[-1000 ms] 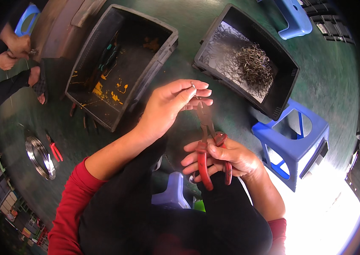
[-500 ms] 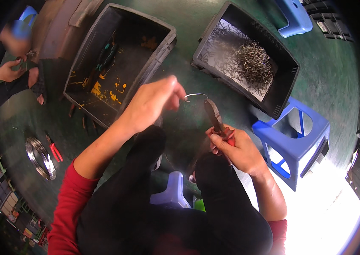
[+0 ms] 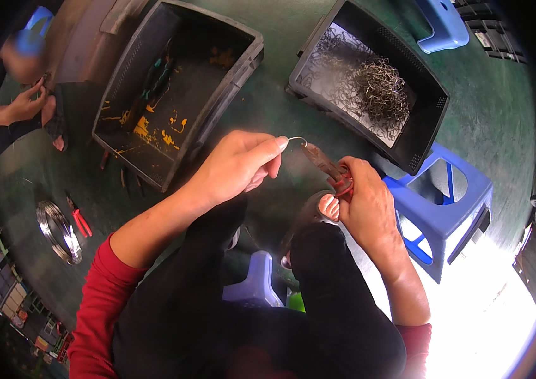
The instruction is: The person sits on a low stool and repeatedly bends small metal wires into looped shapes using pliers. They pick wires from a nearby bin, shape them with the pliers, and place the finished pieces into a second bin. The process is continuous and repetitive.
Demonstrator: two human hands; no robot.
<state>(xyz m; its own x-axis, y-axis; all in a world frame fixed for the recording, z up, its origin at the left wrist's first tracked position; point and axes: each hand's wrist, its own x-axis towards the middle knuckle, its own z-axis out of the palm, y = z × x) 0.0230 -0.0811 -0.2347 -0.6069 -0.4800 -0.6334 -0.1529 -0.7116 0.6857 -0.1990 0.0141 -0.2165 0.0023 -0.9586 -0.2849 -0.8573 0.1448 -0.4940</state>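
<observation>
My left hand pinches one end of a short bent wire between thumb and forefinger. The wire's other end meets the jaws of the pliers. Wrapped round the red handles of those pliers is my right hand. Both hands are in front of my knees, between two black crates. In the right crate, a heap of bent wire pieces lies on a white bottom. The jaws are too small to tell how firmly they grip.
The left black crate has yellow smears inside. A wire coil and red-handled pliers lie on the green floor at left. Blue stools stand at right and far right. Another person's hand is at far left.
My left hand has shifted down and right, and now pinches the wire's end. My right hand has turned, tilting the pliers further left, and its grip on the handles has changed.
</observation>
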